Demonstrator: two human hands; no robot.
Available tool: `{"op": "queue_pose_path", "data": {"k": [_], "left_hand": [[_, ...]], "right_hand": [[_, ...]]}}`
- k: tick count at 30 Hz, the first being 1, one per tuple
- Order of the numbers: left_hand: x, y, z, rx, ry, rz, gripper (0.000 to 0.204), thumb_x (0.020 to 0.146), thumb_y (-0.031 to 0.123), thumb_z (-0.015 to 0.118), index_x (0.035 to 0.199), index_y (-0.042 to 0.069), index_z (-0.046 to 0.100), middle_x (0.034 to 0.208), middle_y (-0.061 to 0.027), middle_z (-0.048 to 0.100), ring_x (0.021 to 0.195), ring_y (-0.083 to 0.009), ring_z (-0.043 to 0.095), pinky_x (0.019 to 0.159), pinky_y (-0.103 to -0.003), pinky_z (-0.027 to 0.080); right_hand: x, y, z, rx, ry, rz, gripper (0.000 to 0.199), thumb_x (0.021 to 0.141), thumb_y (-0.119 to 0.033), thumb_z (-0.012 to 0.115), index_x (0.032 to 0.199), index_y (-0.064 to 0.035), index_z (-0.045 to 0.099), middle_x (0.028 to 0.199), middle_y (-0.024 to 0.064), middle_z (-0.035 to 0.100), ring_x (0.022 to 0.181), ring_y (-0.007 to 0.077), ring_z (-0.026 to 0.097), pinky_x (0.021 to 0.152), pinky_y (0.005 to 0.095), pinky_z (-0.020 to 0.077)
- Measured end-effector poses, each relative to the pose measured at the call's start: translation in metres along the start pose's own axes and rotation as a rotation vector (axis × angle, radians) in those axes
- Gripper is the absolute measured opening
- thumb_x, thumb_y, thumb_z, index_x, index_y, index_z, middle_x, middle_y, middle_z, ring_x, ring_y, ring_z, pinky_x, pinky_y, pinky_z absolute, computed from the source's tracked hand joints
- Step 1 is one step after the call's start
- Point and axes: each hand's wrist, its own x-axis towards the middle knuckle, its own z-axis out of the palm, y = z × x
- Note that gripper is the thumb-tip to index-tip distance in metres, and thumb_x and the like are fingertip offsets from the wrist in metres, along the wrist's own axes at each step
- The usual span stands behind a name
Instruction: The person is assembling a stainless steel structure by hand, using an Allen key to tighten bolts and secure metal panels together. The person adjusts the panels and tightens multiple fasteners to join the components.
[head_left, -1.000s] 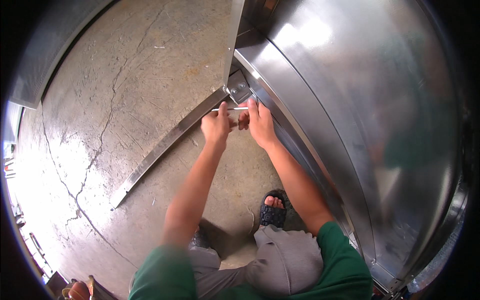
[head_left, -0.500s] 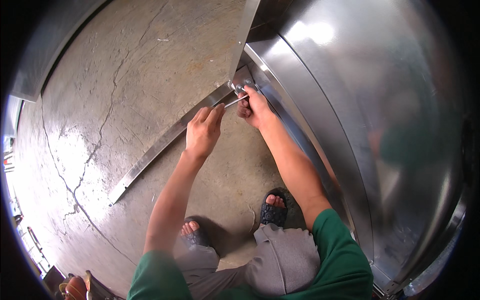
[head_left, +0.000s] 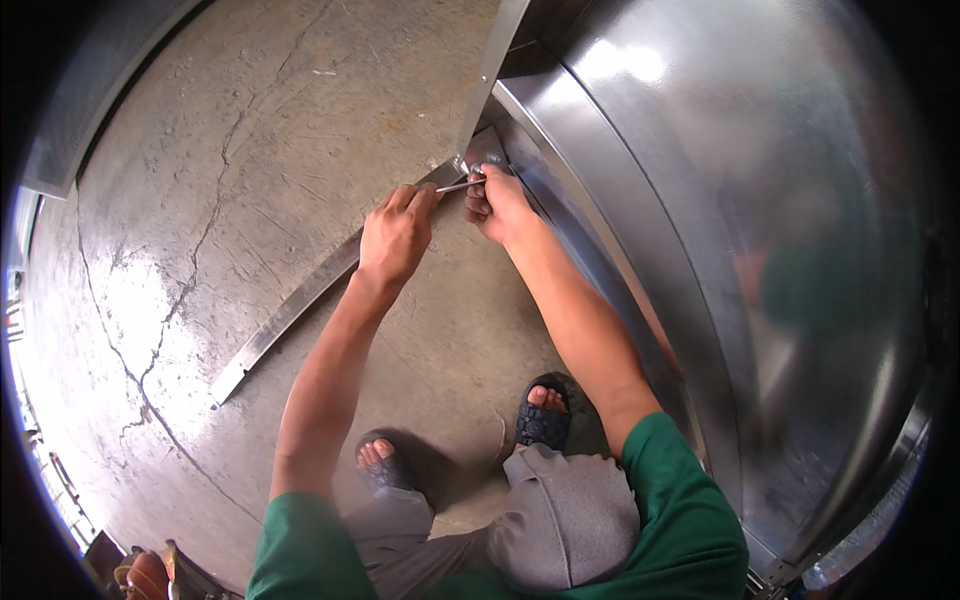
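Observation:
A thin, shiny metal rod-like tool (head_left: 459,186) spans the gap between my two hands, lying nearly level; its ends are hidden in the fingers, so its exact kind does not show. My left hand (head_left: 396,232) grips its left end, knuckles up. At the other end, my right hand (head_left: 503,207) is closed with thumb and index finger by the bolt heads (head_left: 477,168). These bolts sit on a metal corner plate (head_left: 487,146), where a long metal bar (head_left: 290,312) meets the upright metal post (head_left: 489,75). Whether the tool touches a bolt is hidden.
A large polished metal panel (head_left: 780,180) curves along my right side. Cracked concrete floor (head_left: 190,130) spreads to the left, with another metal panel (head_left: 90,90) at upper left. My sandalled feet (head_left: 544,420) stand below my hands. Reddish-brown objects (head_left: 147,575) lie at lower left.
Both hands have shifted slightly up and left. The tool's left end has swung upward, so the tool now lies closer to level. My right hand stays by the bolts.

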Motion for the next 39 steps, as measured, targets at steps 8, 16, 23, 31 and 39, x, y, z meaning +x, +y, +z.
{"op": "queue_pose_path", "data": {"k": [8,16,23,31,39], "left_hand": [[-0.002,0.003,0.005,0.070,-0.011,0.061,0.025,0.082,0.004,0.063,0.107,0.005,0.066,0.094,-0.0077,0.064,0.089,-0.0254,0.064,0.072,-0.037,0.057],[-0.003,-0.023,-0.008,0.053,-0.100,0.117,0.027,0.083,0.003,0.065,0.110,0.005,0.069,0.098,-0.0093,0.067,0.091,-0.0271,0.066,0.076,-0.037,0.057],[-0.002,-0.027,0.001,-0.078,-0.028,-0.030,0.012,0.088,0.006,0.065,0.100,0.006,0.068,0.090,-0.0103,0.068,0.084,-0.0297,0.067,0.069,-0.040,0.055],[-0.014,-0.021,0.001,-0.072,-0.031,0.059,0.018,0.087,0.004,0.070,0.105,0.004,0.070,0.091,-0.0113,0.070,0.081,-0.0300,0.068,0.070,-0.039,0.056],[-0.009,-0.028,0.001,-0.099,-0.005,0.051,0.017,0.086,0.007,0.068,0.103,0.007,0.069,0.090,-0.0093,0.068,0.083,-0.0276,0.066,0.069,-0.039,0.056]], "right_hand": [[-0.039,0.027,0.012,-0.077,0.164,-0.175,0.039,0.106,-0.041,0.046,0.097,-0.0044,0.054,0.071,0.0067,0.054,0.046,0.0150,0.044,0.045,0.0304,0.0347],[-0.016,0.046,0.005,0.133,0.071,-0.148,0.028,0.107,-0.031,0.048,0.094,-0.0063,0.051,0.079,0.0081,0.059,0.054,0.0168,0.050,0.050,0.0309,0.0401],[-0.013,0.046,0.025,0.056,0.120,-0.425,0.031,0.108,-0.030,0.045,0.091,-0.0049,0.051,0.068,0.0065,0.055,0.045,0.0163,0.049,0.043,0.0308,0.0370],[-0.019,0.051,0.012,0.009,0.099,-0.399,0.024,0.106,-0.026,0.049,0.091,-0.0080,0.052,0.070,0.0045,0.055,0.049,0.0159,0.050,0.044,0.0308,0.0378],[-0.015,0.055,0.013,0.010,0.083,-0.398,0.026,0.106,-0.027,0.049,0.089,-0.0082,0.052,0.069,0.0040,0.054,0.048,0.0158,0.049,0.043,0.0310,0.0375]]}}
